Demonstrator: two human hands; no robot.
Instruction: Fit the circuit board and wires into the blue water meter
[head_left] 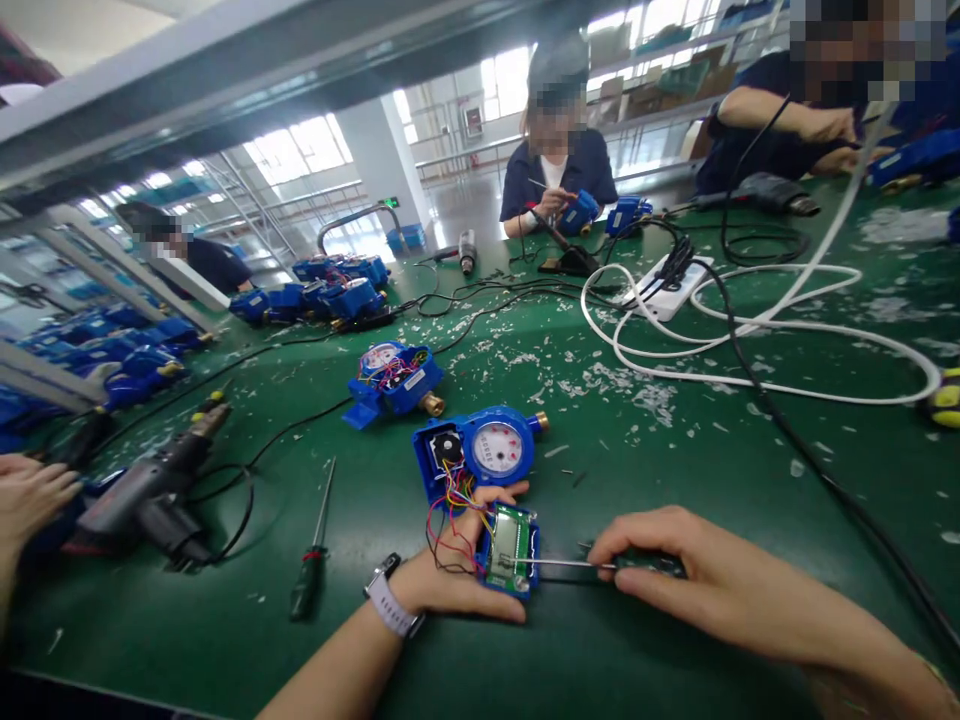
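We are seeing bright daylight pouring through the windows (300, 150) at the upper centre, which are blowing out white. Soft shadows are falling beneath the hands. Edges are bending strongly with wide-angle distortion, and the far background is looking slightly soft.

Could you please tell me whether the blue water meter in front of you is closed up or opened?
Opened. The blue plastic water meter shows exposed coloured wires running to its detached green circuit-board cover.
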